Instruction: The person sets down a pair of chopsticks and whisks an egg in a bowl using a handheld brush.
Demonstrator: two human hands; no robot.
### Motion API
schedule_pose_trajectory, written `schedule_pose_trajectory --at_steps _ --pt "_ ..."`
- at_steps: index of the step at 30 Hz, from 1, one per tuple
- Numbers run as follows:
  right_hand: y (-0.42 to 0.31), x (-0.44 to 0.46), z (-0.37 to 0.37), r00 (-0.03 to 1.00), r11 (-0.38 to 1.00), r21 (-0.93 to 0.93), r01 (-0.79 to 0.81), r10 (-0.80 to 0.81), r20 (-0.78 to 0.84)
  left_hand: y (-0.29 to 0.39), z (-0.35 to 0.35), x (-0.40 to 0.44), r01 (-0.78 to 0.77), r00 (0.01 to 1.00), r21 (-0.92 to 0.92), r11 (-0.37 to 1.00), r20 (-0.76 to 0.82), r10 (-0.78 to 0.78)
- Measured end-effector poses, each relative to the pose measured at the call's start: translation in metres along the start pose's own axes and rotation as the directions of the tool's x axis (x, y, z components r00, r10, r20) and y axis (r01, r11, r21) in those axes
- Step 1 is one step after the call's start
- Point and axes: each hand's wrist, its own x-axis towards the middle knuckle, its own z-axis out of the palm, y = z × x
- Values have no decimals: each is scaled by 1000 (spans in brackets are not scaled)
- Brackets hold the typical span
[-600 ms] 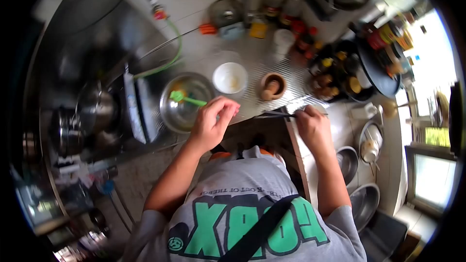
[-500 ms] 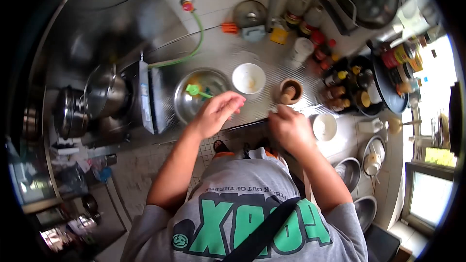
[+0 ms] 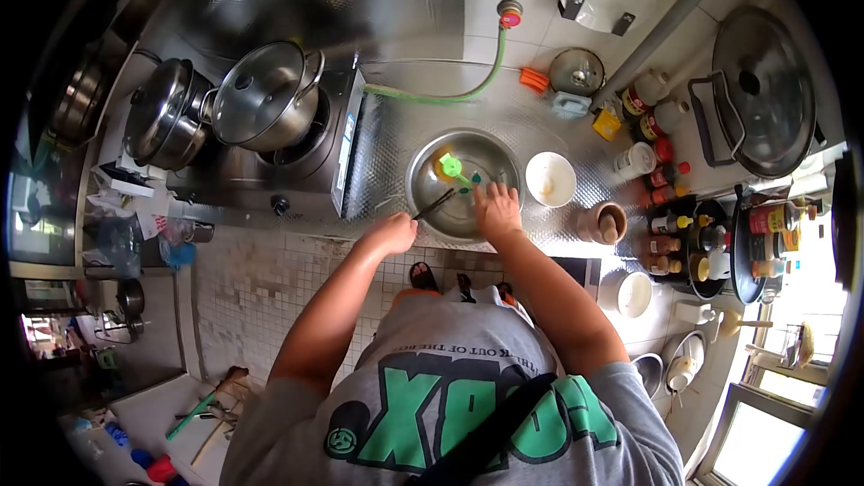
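A round steel basin (image 3: 417,202) stands on the metal counter in front of me. Inside it lie a bright green piece with a thin handle (image 3: 451,167), something yellow and small dark green bits. My left hand (image 3: 392,234) is closed at the basin's near left, around a dark slim tool (image 3: 436,204) that points over the basin; its exact kind is unclear. My right hand (image 3: 499,211) reaches over the basin's right side, fingers stretched and slightly apart, with nothing visible in it. Right of that hand sits a white bowl (image 3: 551,179) with a little residue.
A gas stove with a lidded steel pot (image 3: 265,99) is at the left. Right of the bowl stand a wooden mortar with pestle (image 3: 605,223) and another white bowl (image 3: 633,294). Several sauce bottles (image 3: 664,246) crowd the right. A green hose (image 3: 450,96) runs behind the basin.
The view has swung left. My right hand has gone from beside the mortar to the basin. My left hand, open before, is now closed on the dark tool at the basin's rim.
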Motion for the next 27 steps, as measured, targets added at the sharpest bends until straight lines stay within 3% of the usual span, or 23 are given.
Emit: schedule_pose_trajectory --at_steps 2,6,8,11,14,17,19,20,22,25,26,27 --pt "9 4 8 999 999 22 -31 31 -10 0 5 17 -1 1000 -61 998 24 2" --pt "11 -10 -39 953 897 328 -295 250 171 11 -5 42 39 989 -172 984 147 -14" --pt "22 -24 -35 964 877 402 -262 220 148 27 -16 42 63 975 -183 981 220 -22" --pt "23 -40 -22 977 835 508 -211 198 79 24 13 72 -112 993 -135 985 27 117" --pt "-2 -50 -34 992 842 538 -38 95 -79 22 32 92 -120 991 -220 968 25 129" --pt "-22 -42 -82 982 734 653 -189 145 121 31 33 76 -113 993 -311 944 -20 112" --pt "-4 -36 -45 961 767 585 -262 262 87 41 23 57 -159 987 -304 939 -25 159" --pt "6 -31 -34 947 754 582 -306 305 102 29 39 67 -229 972 -267 936 -113 206" --pt "21 -29 -21 925 728 601 -330 378 49 29 34 51 -153 988 -340 928 -87 131" --pt "24 -32 -13 877 603 651 -461 424 228 23 44 52 -112 991 -428 897 -117 68" --pt "21 -37 -10 858 404 764 -503 336 388 18 50 57 -112 989 -454 884 -139 53" --pt "17 -36 -15 846 371 766 -525 330 420 21 46 54 -53 993 -498 866 -117 -6"
